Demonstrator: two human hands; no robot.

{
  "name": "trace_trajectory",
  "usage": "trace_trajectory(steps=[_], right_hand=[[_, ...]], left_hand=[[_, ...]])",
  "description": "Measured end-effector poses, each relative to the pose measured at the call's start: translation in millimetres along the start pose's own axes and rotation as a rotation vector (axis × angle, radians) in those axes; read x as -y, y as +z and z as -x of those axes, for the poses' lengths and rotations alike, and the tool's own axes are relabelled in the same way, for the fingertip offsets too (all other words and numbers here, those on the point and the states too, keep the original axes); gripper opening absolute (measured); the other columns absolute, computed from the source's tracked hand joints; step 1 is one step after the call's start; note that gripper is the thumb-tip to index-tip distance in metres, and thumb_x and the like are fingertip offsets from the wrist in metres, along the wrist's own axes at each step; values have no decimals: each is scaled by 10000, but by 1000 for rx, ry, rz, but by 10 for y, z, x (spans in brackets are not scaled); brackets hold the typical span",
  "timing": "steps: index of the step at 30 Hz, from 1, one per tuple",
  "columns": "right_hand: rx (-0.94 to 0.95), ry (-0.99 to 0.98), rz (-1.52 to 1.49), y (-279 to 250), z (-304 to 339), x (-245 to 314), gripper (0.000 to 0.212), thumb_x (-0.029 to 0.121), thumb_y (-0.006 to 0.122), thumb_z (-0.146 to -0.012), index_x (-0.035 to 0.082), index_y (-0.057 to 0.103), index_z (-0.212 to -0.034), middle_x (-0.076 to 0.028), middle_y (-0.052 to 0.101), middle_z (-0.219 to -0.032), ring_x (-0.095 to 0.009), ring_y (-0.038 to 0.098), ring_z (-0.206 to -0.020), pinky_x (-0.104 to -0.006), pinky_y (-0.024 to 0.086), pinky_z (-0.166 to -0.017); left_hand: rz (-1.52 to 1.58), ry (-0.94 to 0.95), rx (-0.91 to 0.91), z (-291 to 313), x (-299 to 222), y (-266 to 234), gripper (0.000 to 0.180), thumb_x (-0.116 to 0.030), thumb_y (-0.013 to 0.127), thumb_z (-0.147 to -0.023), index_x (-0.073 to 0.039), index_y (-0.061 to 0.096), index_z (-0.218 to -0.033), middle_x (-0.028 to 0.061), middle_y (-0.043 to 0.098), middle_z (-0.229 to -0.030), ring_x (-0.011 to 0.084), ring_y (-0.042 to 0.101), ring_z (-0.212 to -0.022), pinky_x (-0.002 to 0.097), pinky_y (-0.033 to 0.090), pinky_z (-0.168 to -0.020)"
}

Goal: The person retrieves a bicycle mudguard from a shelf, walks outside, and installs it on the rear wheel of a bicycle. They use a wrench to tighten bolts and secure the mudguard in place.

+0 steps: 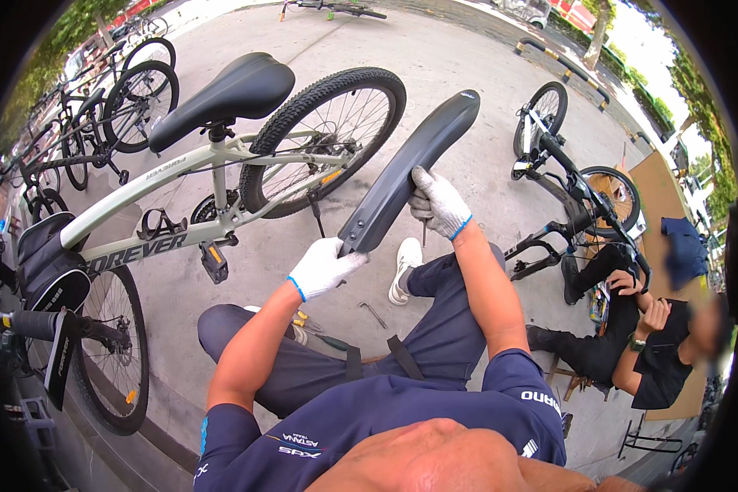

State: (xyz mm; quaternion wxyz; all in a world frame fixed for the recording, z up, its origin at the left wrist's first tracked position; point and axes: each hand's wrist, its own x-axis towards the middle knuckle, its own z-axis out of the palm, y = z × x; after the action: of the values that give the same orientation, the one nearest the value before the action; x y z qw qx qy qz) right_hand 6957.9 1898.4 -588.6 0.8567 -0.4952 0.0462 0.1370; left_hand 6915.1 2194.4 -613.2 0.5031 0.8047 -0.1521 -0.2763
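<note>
A black plastic bicycle mudguard is held up at a slant between my two white-gloved hands. My left hand grips its lower end, close to two small round fasteners. Farther up, my right hand is closed round the right edge, its thumb on the upper face. A thin dark rod shows just below the right hand; whether it is held or lies behind cannot be made out. Beyond the mudguard, a pale grey-green bicycle stands with its black saddle and knobby rear wheel near my hands.
An L-shaped hex key and a green-handled tool lie on the concrete by my legs. At right, a seated co-worker is beside a black-and-white bicycle. More bicycles are parked at far left.
</note>
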Motion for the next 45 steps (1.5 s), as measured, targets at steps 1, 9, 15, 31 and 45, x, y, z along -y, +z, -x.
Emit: trace_trajectory(steps=[1,9,15,31,45], right_hand=[[-15,-104,-6,32,-40,-1,263,384,706,-1055,181,551,-992,88,340,-654,-46,300,-507,-230,248,-441],[-3,-269,-413,132,-463,-92,220,357,735,-1034,199,609,-948,104,309,-614,-55,260,-480,-232,235,-443],[-151,-296,-549,263,-763,-24,293,385,666,-1075,199,555,-877,85,316,-640,-64,282,-520,-229,264,-444],[20,61,-478,253,-917,102,354,373,577,-1123,196,480,-832,76,372,-647,-59,318,-524,-234,226,-427],[6,-479,-222,962,-2029,222,381,308,603,-1117,154,394,-838,29,354,-657,-107,326,-544,-294,264,-462]], left_hand=[[-11,42,-23,-14,3,-24,437,-436,748,-963,-1,717,-931,50,652,-736,147,612,-657,353,495,-646],[-350,195,-389,34,124,-407,471,-467,760,-909,2,727,-945,168,656,-849,294,619,-752,416,505,-733],[-96,163,-500,81,78,-535,333,-247,756,-945,-52,744,-1214,-18,545,-800,81,453,-745,273,418,-680],[126,246,-565,41,196,-810,236,-148,645,-1061,-9,717,-1236,36,727,-1133,103,624,-1046,276,492,-968],[-358,745,-1240,62,-1306,-2829,241,-206,715,-1040,-24,796,-1176,85,787,-1037,102,690,-947,295,560,-886]])
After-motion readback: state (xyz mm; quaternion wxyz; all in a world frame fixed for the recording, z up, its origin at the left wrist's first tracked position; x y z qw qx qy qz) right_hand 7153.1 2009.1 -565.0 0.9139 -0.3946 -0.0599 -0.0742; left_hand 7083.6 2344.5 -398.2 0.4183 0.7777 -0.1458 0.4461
